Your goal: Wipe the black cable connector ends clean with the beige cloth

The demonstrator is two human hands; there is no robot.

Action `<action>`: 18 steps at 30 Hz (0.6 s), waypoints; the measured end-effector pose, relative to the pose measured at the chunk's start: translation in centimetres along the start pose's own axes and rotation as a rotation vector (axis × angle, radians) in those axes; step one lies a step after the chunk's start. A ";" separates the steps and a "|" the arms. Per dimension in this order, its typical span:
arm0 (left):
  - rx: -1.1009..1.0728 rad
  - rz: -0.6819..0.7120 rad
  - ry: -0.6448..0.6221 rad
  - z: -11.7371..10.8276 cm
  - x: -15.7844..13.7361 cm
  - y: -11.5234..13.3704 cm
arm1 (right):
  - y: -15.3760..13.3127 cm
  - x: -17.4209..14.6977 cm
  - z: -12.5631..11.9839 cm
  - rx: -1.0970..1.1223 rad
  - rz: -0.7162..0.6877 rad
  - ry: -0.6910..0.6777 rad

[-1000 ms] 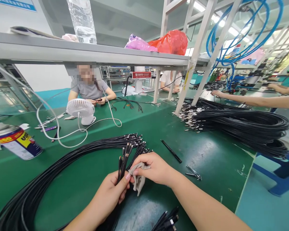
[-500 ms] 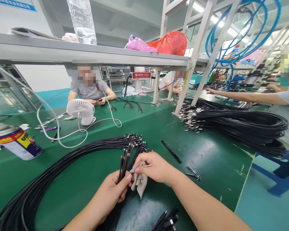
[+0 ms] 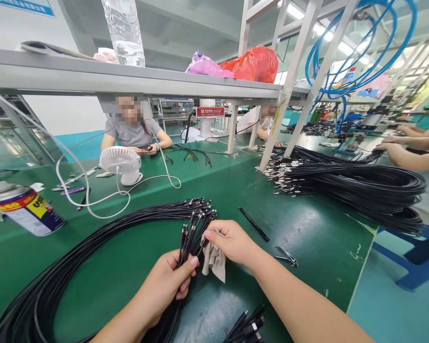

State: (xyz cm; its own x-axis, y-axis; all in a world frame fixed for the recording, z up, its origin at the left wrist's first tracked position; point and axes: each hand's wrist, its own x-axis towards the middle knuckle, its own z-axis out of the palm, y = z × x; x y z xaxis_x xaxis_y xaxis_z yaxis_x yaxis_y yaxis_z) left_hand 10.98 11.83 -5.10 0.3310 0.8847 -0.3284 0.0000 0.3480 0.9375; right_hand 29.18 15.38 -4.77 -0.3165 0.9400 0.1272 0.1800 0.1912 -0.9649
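Observation:
My left hand (image 3: 173,276) is closed round several black cables (image 3: 188,238), their metal-tipped connectors sticking up above the thumb. Just to its right, my right hand (image 3: 229,240) pinches a crumpled grey cloth (image 3: 214,262), which hangs down below the fingers. One cable end seems to meet the cloth at the fingertips, though the fingers partly hide it. Behind both hands, a long curved bundle of black cables (image 3: 103,236) lies on the green table, with its connectors gathered near my right hand. More cable ends (image 3: 248,326) show at the bottom edge.
A black pen-like stick (image 3: 253,224) and nail clippers (image 3: 287,256) lie right of my hands. A large cable coil (image 3: 357,183) rests farther right. At left stand a spray can (image 3: 26,209) and a white fan (image 3: 119,162). A shelf (image 3: 157,81) spans overhead; co-workers sit around.
My right hand and the cloth have shifted slightly up and right, away from my left hand. The co-worker at the right has drawn back an outstretched arm and now has hands by the coil.

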 end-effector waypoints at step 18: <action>-0.066 -0.021 -0.012 -0.1 -0.2 -0.1 | -0.2 -0.3 -0.4 -0.703 -0.325 0.269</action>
State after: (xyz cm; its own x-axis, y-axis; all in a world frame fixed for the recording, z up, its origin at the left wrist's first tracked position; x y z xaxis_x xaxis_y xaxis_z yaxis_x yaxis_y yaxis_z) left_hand 10.81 11.67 -5.19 0.3426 0.8734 -0.3461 -0.0554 0.3865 0.9206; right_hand 29.57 15.14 -4.52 -0.2351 0.8255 0.5132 0.6876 0.5144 -0.5124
